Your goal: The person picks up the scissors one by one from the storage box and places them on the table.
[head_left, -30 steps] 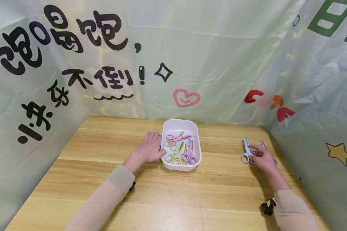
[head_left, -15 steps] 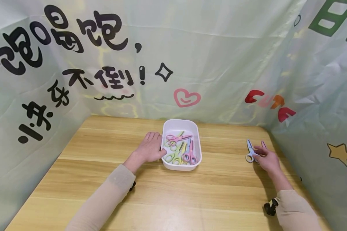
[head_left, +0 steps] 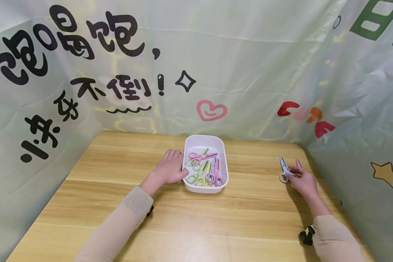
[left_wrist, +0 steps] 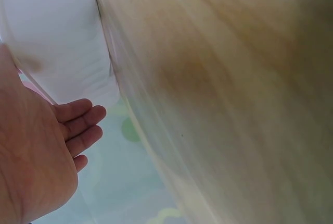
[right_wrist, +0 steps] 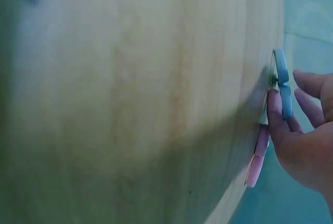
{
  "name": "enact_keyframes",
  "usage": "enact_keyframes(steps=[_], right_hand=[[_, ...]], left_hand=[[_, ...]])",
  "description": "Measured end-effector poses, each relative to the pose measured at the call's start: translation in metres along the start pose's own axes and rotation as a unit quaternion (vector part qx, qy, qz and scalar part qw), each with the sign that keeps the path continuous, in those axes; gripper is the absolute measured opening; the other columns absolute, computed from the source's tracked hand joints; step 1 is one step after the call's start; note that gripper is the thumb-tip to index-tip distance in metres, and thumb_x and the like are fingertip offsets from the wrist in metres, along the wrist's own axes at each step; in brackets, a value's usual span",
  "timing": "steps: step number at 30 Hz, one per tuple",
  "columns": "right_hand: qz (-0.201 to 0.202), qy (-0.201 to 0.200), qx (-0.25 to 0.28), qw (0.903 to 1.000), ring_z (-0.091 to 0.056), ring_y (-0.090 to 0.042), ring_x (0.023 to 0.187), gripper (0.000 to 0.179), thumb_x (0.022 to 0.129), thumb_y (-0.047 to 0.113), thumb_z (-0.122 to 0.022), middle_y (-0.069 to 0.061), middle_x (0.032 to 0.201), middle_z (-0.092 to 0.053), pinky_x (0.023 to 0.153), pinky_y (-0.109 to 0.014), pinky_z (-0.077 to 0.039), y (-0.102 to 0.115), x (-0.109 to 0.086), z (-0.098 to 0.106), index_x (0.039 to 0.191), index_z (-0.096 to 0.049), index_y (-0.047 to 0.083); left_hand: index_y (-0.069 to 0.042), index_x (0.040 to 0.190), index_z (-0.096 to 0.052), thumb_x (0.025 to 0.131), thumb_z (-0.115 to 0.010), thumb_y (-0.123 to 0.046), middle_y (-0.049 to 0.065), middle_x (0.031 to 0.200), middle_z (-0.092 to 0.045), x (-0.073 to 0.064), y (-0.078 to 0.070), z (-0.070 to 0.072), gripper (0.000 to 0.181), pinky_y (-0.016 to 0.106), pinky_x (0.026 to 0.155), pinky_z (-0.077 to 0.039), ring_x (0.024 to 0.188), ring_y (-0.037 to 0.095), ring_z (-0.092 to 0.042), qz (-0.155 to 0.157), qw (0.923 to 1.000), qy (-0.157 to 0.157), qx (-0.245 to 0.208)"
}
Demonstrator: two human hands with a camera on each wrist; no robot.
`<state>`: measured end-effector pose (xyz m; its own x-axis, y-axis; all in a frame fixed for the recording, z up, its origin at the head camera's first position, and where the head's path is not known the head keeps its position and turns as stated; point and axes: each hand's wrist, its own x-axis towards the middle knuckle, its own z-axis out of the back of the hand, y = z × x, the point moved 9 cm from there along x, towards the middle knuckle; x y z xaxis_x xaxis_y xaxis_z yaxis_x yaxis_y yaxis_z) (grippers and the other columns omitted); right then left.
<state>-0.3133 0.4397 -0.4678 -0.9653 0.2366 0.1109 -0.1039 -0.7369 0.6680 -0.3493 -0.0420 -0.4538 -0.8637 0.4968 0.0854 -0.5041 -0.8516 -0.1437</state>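
Observation:
In the head view, a white plastic box (head_left: 205, 190) stands at the middle of the table with several pink, green, yellow and blue scissors (head_left: 200, 170) inside. My left hand (head_left: 169, 167) rests along its left wall, thumb at the rim; the left wrist view shows the other fingers (left_wrist: 86, 139) loosely extended beside the box. On the right, my right hand (head_left: 302, 179) pinches the blue scissors (head_left: 284, 171) by the handle, blades pointing away. Pink scissors (head_left: 298, 163) lie just beyond it, mostly hidden by the hand; their handle shows in the right wrist view.
The wooden table (head_left: 144, 236) is bounded by printed cloth (head_left: 255, 83) at the back and both sides. The right-hand cloth (head_left: 353, 182) stands close beside my right hand.
My right hand has shifted slightly right along with the blue scissors, and its fingers have come together on their handle. The left hand and the box have stayed put.

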Motion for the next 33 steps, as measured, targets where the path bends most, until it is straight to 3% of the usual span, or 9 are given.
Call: enact_keyframes(steps=[4, 8, 12, 16, 18, 33], right_hand=[[0.024, 0.008, -0.018, 0.9995, -0.063, -0.041, 0.114, 0.056, 0.091, 0.024, -0.08, -0.035, 0.139, -0.057, 0.067, -0.011, -0.041, 0.006, -0.002, -0.001, 0.131, -0.063, -0.011], [0.046, 0.019, -0.032, 0.9983, -0.061, -0.049, 0.117, 0.065, 0.086, 0.025, -0.085, -0.038, 0.153, -0.039, 0.069, -0.013, -0.04, 0.011, -0.003, -0.003, 0.133, -0.06, -0.012], [0.064, 0.019, -0.05, 0.9965, -0.062, -0.051, 0.116, 0.066, 0.084, 0.021, -0.087, -0.039, 0.156, -0.032, 0.079, -0.029, -0.046, 0.012, -0.004, -0.005, 0.133, -0.059, -0.013], [0.075, 0.01, -0.062, 0.9952, -0.062, -0.053, 0.113, 0.064, 0.084, 0.018, -0.087, -0.041, 0.146, -0.045, 0.087, -0.055, -0.048, 0.013, -0.004, -0.005, 0.131, -0.059, -0.015], [0.077, 0.008, -0.063, 0.995, -0.062, -0.054, 0.113, 0.063, 0.084, 0.018, -0.086, -0.041, 0.141, -0.05, 0.09, -0.061, -0.047, 0.014, -0.005, -0.006, 0.13, -0.059, -0.016], [0.066, -0.006, -0.086, 0.9942, -0.061, -0.054, 0.113, 0.059, 0.085, 0.021, -0.085, -0.038, 0.125, -0.063, 0.091, -0.063, -0.043, 0.01, -0.007, -0.004, 0.126, -0.062, -0.015]], left_hand=[[0.004, 0.126, -0.054, 0.093, -0.05, -0.045, 0.015, 0.124, -0.051, 0.0, 0.001, -0.001, 0.059, 0.047, 0.117, -0.028, 0.121, 0.032, -0.042, 0.003, 1.0, 0.006, 0.0], [0.005, 0.126, -0.054, 0.092, -0.05, -0.045, 0.015, 0.124, -0.051, 0.001, 0.001, -0.001, 0.06, 0.047, 0.118, -0.028, 0.122, 0.033, -0.042, 0.005, 1.0, 0.005, 0.0], [0.005, 0.127, -0.054, 0.092, -0.05, -0.045, 0.016, 0.125, -0.051, 0.001, 0.001, -0.001, 0.061, 0.048, 0.118, -0.027, 0.123, 0.033, -0.042, 0.005, 1.0, 0.005, -0.001], [0.006, 0.128, -0.054, 0.092, -0.051, -0.045, 0.016, 0.125, -0.051, 0.0, 0.0, 0.0, 0.062, 0.048, 0.118, -0.027, 0.123, 0.033, -0.042, 0.004, 1.0, 0.005, -0.003], [0.006, 0.128, -0.054, 0.092, -0.051, -0.045, 0.016, 0.125, -0.051, -0.001, 0.0, 0.0, 0.062, 0.048, 0.118, -0.027, 0.123, 0.033, -0.042, 0.004, 1.0, 0.006, -0.005], [0.005, 0.129, -0.054, 0.093, -0.052, -0.045, 0.016, 0.126, -0.051, -0.001, 0.0, 0.001, 0.061, 0.048, 0.119, -0.027, 0.123, 0.033, -0.041, 0.007, 0.9999, 0.01, -0.005]])
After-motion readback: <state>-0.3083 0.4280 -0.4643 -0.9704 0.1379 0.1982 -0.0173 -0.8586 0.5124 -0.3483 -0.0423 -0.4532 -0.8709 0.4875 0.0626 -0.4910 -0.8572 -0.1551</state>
